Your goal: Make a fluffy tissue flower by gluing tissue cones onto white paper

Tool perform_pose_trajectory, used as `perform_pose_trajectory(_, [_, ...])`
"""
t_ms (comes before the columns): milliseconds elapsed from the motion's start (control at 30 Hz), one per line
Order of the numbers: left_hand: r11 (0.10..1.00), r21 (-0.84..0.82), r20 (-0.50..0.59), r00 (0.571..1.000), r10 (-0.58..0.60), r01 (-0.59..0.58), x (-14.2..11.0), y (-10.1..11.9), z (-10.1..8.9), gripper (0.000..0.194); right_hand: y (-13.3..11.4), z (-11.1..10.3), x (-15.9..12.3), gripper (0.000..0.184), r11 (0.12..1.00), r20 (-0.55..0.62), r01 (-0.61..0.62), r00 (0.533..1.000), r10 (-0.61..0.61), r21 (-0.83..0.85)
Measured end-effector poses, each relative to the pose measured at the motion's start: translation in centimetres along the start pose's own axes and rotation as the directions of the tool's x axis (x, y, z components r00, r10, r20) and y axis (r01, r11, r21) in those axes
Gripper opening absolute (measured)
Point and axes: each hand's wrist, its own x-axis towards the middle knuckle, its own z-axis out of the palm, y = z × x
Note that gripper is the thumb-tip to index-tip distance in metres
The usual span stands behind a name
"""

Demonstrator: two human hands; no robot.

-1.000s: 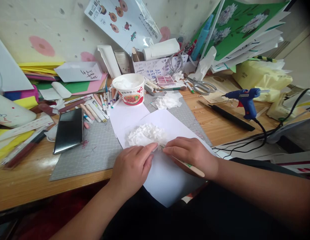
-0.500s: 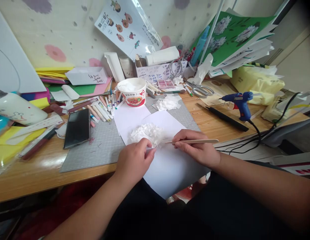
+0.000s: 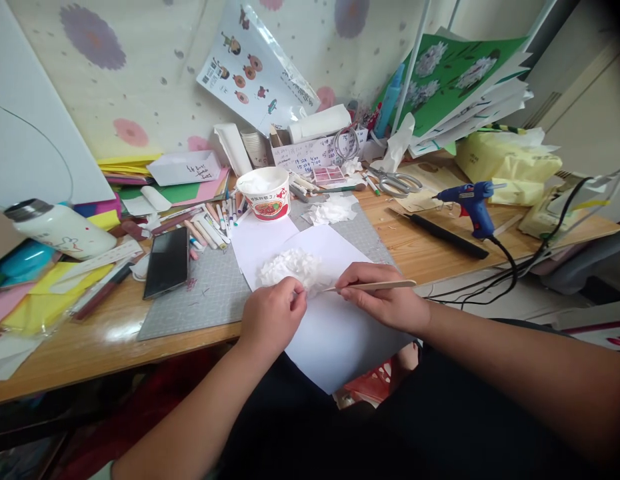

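A ruffled white tissue-paper flower (image 3: 291,267) lies on a white paper sheet (image 3: 335,330) that overhangs the desk's front edge. My left hand (image 3: 273,315) is closed, its fingertips pinching the flower's near edge. My right hand (image 3: 385,299) is closed on a thin wooden stick (image 3: 377,286) held level, its tip touching the flower's right side.
A grey cutting mat (image 3: 205,290) lies under the sheet. Behind it are a paper bowl (image 3: 263,192), several markers (image 3: 210,227), a black phone (image 3: 167,262), scissors (image 3: 397,181) and a blue glue gun (image 3: 469,201) with its cable. A white bottle (image 3: 60,230) and coloured paper lie left.
My right hand has turned the stick from pointing toward me to lying level, tip at the flower. My left fingers curled into a pinch. The view tilted up slightly.
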Motion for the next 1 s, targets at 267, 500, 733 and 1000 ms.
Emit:
perform_pose_trajectory(267, [0.982,-0.182,0.031,0.998,0.047,-0.041,-3.6,-1.8,-3.7,0.021,0.1,-0.9,0.1,0.012,0.998,-0.079,-0.028,0.996,0.032,0.048])
perform_pose_trajectory(500, [0.955,-0.296,-0.056,0.998,-0.023,0.005,-8.7,-5.4,-10.3,0.023,-0.6,-0.8,0.8,0.022,0.995,-0.211,0.014,0.977,0.007,0.097])
perform_pose_trajectory(733, [0.668,-0.743,-0.087,0.996,-0.017,-0.054,-10.1,-2.3,-10.2,0.019,-3.9,4.6,0.0,0.013,0.97,0.009,0.241,0.97,-0.241,-0.013])
perform_pose_trajectory(1000, [0.332,-0.923,0.15,0.976,-0.157,0.195,-6.4,1.0,-3.9,0.026,-9.9,4.0,-4.4,0.013,0.874,-0.019,0.473,0.88,-0.474,0.108])
